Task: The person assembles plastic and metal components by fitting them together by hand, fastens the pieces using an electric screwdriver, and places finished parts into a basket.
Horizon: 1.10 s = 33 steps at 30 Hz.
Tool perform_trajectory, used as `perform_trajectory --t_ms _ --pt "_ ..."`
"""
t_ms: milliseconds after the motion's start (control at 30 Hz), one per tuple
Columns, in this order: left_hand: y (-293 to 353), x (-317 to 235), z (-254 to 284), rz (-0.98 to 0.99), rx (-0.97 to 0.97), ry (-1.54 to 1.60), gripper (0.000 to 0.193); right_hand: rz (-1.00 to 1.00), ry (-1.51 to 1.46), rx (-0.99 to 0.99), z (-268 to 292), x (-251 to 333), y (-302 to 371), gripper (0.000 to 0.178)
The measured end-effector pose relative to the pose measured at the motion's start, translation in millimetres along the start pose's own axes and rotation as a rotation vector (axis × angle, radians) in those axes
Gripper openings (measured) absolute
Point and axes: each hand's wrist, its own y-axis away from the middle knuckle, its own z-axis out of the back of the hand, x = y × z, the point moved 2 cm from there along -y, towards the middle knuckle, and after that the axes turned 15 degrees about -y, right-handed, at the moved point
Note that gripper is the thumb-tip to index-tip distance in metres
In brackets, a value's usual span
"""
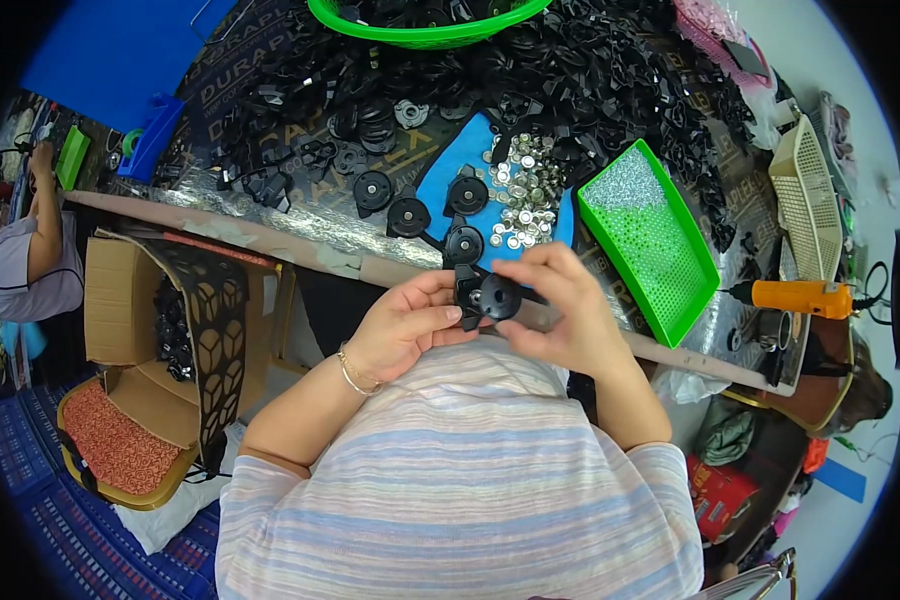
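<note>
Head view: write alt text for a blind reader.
A person's left hand holds a black part while the right hand is at a round black disc beside it. Beyond, a table bears heaped black pieces, small silvery discs and a green tray.

A narrow, angular piece of black moulded plastic (466,284) is held up off any surface, its long side running roughly upright, away from the body. Its outline is uneven and partly covered by fingers, and a small bright spot shows along its right side, near the middle. Immediately to its right is a round, flat black disc (501,297) with a smooth, slightly shiny surface and a darker mark near its centre. The disc's broad face is turned upward, and its left edge meets or overlaps the angular piece; whether the two are joined cannot be told.
</note>
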Motion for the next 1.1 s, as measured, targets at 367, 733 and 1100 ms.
perform_trajectory --t_ms 367,733,1100 --pt "3.3 2.2 -0.9 0.0 0.004 -0.042 0.036 -0.007 0.157 0.109 -14.8 6.8 -6.5 0.046" --pt "5.0 0.7 -4.0 -0.024 -0.081 -0.186 0.031 -0.012 0.173 0.164 -15.3 6.2 -4.6 0.046" --pt "-34.9 -100.4 26.9 -0.649 -0.643 -1.364 0.024 0.038 -0.021 -0.045 -18.1 -10.7 -4.1 0.054"
